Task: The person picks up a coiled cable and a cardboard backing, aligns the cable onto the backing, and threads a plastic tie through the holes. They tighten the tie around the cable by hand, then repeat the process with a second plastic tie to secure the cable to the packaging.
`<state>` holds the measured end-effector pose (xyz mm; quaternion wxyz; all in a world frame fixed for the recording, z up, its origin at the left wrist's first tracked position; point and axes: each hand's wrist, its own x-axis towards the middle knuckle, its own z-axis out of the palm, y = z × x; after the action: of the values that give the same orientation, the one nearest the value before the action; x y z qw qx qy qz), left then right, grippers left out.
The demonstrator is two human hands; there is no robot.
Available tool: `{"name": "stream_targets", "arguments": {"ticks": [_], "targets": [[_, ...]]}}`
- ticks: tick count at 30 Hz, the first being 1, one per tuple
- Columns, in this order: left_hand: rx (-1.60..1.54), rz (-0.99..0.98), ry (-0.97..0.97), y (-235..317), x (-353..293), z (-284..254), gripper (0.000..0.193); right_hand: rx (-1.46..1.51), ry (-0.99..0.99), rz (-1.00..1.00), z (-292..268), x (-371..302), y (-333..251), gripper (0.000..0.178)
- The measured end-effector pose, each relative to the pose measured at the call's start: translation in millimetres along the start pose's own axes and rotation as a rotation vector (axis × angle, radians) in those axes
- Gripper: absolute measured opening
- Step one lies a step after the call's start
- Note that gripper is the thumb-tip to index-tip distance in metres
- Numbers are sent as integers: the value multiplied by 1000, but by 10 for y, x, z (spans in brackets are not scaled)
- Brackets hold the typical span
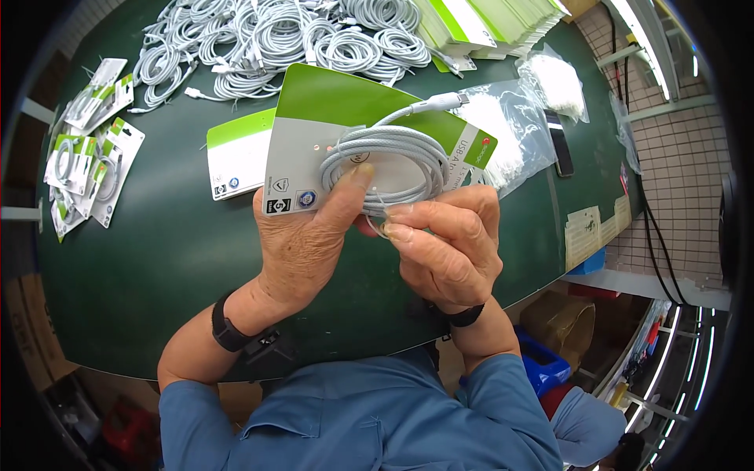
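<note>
My left hand [302,243] grips a green and white packaging card [314,102], its thumb pressing a coiled light grey cable [432,153] against the card's face. One plug of the cable [448,102] points up and to the right, across the green part. At the coil's lower edge, my right hand [455,251] pinches a thin whitish tie [378,202] between thumb and forefinger. Part of the tie loops below the card, near a left fingertip. How the tie passes behind the card is hidden.
Behind the card lies a large pile of coiled cables [275,39]. A small card stack [239,149] is beside it, with bigger stacks [471,27] far right. Carded cables [86,157] lie left. To the right are bags of white strands [503,133] and a phone [561,145].
</note>
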<state>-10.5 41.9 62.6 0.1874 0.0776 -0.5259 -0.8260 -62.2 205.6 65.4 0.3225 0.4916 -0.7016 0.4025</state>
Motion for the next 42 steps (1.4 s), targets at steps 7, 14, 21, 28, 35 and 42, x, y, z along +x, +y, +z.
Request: {"name": "stream_targets", "arguments": {"ticks": [7,14,21,28,35,42], "targets": [[-21,12,6,-19,7,18,22,13,52,30,57,-20,33,41],[0,-28,3,-5,14,16,21,19,57,72,63,-32,38,25],[-10,-20,6,3,14,1,20,31,32,56,54,-13,-16,25],[36,-9,0,0,5,-19,18,34,45,53,88,-30,3,28],[-14,-40,-3,-28,-15,0,17,-1,49,66,122,-23,91,35],[79,-15,-22,-108,14,-27,16,34,-45,185,131,53,59,26]]}}
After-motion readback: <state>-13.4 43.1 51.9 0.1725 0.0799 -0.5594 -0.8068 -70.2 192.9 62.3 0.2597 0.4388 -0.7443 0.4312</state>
